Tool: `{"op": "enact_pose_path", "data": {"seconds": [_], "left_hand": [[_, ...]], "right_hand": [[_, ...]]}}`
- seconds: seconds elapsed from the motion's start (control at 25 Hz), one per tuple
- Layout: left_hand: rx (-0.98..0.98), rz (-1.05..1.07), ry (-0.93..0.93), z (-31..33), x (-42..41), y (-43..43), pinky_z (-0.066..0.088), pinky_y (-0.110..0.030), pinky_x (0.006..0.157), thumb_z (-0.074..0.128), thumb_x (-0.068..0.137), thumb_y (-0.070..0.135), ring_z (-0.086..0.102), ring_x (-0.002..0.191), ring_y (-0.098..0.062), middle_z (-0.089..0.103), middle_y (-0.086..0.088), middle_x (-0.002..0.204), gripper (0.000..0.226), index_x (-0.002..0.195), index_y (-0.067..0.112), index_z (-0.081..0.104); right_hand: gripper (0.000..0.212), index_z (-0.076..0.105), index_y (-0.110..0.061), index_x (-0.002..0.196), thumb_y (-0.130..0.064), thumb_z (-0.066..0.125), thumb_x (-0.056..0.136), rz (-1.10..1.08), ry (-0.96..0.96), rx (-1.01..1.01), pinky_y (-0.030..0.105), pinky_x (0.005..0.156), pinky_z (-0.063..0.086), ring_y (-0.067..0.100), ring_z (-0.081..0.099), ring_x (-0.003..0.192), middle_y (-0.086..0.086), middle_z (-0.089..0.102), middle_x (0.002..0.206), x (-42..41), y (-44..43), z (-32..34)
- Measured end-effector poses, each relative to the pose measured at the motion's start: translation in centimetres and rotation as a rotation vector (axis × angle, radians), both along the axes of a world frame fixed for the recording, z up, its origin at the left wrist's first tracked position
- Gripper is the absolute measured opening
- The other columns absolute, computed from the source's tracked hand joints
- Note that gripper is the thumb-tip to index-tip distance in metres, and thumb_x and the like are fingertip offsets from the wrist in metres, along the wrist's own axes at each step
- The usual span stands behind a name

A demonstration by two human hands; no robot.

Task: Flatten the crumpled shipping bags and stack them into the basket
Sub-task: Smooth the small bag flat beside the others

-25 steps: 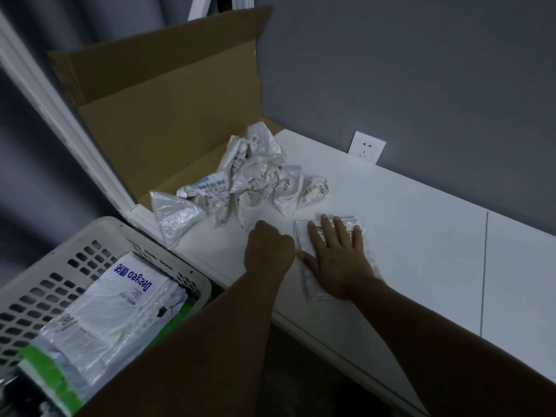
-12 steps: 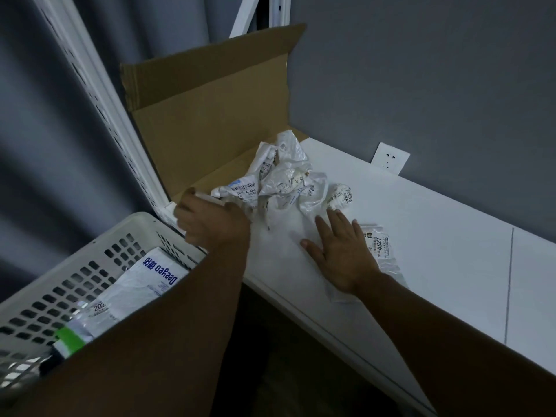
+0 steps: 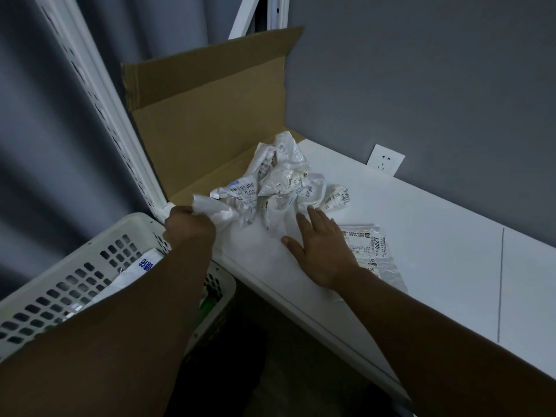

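- The left hand (image 3: 188, 227) has its fingers curled round a loose corner of a crumpled bag (image 3: 215, 210) at the near left edge of the pile of bags (image 3: 279, 182).
- The right hand (image 3: 322, 251) lies flat on the table (image 3: 436, 230), fingers straight and slightly spread, holding nothing.
- The pile sits just beyond those fingertips, and a small balled bag (image 3: 337, 198) lies just past them to the right.
- A flattened bag (image 3: 371, 249) lies beside the right little finger and runs under the wrist.
- The basket (image 3: 54, 284) stands below the left forearm, with flat bags (image 3: 144, 264) inside.
- A cardboard box (image 3: 210, 121) stands open behind the pile.
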State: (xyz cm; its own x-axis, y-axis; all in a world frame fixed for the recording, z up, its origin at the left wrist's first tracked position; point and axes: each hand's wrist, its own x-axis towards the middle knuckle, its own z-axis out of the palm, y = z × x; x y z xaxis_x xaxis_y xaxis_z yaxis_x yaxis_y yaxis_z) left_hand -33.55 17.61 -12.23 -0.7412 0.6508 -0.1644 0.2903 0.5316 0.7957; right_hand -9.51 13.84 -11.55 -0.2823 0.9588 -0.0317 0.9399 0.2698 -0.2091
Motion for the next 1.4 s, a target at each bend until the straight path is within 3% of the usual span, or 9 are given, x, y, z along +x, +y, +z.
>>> {"op": "enact_pose_path", "data": {"seconds": [0.2,0.36,0.52,0.64,0.8,1.0,1.12,1.24,1.4], "left_hand": [[0.082,-0.031,-0.096,0.0,0.2,-0.6,0.051,-0.035,0.088,0.059,0.092,0.017,0.063,0.106,-0.031,0.067,-0.012,0.114,0.026,0.116,0.009,0.066],[0.081,-0.029,-0.119,-0.2,0.2,-0.4,0.051,-0.035,0.088,0.062,0.092,0.019,0.063,0.105,-0.028,0.068,-0.008,0.112,0.025,0.115,0.012,0.067],[0.095,-0.054,-0.137,-0.4,0.2,-0.5,0.052,-0.037,0.088,0.062,0.09,0.019,0.063,0.102,-0.029,0.068,-0.009,0.109,0.025,0.114,0.01,0.066],[0.086,-0.089,-0.17,-0.7,0.2,-0.5,0.053,-0.034,0.08,0.059,0.087,0.02,0.065,0.094,-0.032,0.069,-0.012,0.102,0.027,0.11,0.007,0.067],[0.105,-0.073,-0.301,0.4,1.4,-0.8,0.057,-0.049,0.085,0.057,0.075,0.033,0.068,0.091,-0.037,0.07,-0.018,0.1,0.043,0.107,0.005,0.065],[0.242,-0.079,-0.417,3.2,3.7,-1.2,0.052,-0.058,0.093,0.052,0.075,0.03,0.063,0.103,-0.045,0.065,-0.027,0.109,0.043,0.105,-0.001,0.06],[0.217,-0.099,-0.527,4.4,5.6,-1.8,0.056,-0.053,0.089,0.06,0.069,0.033,0.065,0.094,-0.037,0.065,-0.021,0.103,0.041,0.097,0.003,0.059],[0.046,-0.213,-0.661,4.4,8.4,-3.2,0.059,-0.049,0.081,0.069,0.083,0.018,0.062,0.078,-0.028,0.061,-0.016,0.089,0.018,0.088,0.002,0.062],[-0.048,-0.353,-0.424,3.3,11.4,-3.9,0.062,-0.05,0.071,0.069,0.08,0.017,0.066,0.069,-0.03,0.064,-0.014,0.08,0.023,0.094,-0.001,0.066]], "right_hand": [[0.052,0.06,-0.013,0.135,-0.046,0.045,0.097,0.168,0.013,0.18,0.058,0.119,0.023,0.047,0.023,0.147,0.029,0.029,0.157,-4.1,1.2,0.3],[0.05,0.043,-0.016,0.147,-0.035,0.041,0.101,0.245,-0.164,0.123,0.057,0.121,0.001,0.042,-0.006,0.152,0.019,0.004,0.166,-8.8,3.4,1.0],[0.068,0.014,-0.003,0.157,-0.027,0.04,0.099,0.173,-0.244,0.05,0.057,0.123,-0.001,0.039,-0.011,0.152,0.014,0.0,0.167,-10.0,4.2,0.8],[0.072,0.016,0.0,0.156,-0.019,0.048,0.094,0.138,-0.074,0.095,0.055,0.123,0.01,0.038,0.002,0.152,0.014,0.008,0.166,-9.6,4.4,1.5],[0.068,0.036,0.008,0.148,0.002,0.056,0.083,0.127,0.174,0.221,0.056,0.116,0.031,0.043,0.026,0.146,0.022,0.03,0.159,-8.1,5.1,2.9],[0.067,0.036,0.003,0.151,0.004,0.059,0.088,0.037,0.32,0.322,0.037,0.12,0.023,0.036,0.034,0.145,0.02,0.035,0.157,-4.7,4.2,4.9],[0.065,0.037,-0.004,0.152,0.001,0.054,0.089,-0.088,0.401,0.361,0.033,0.121,0.027,0.03,0.039,0.143,0.012,0.04,0.157,-1.5,2.8,6.4],[0.055,0.05,-0.005,0.145,0.0,0.053,0.09,-0.192,0.449,0.401,0.033,0.117,0.035,0.03,0.049,0.135,0.011,0.052,0.147,2.0,0.3,7.3],[0.042,0.061,-0.008,0.134,-0.002,0.059,0.092,-0.27,0.46,0.365,0.023,0.101,0.036,0.03,0.057,0.123,0.008,0.062,0.135,5.2,-3.3,7.1]]}}
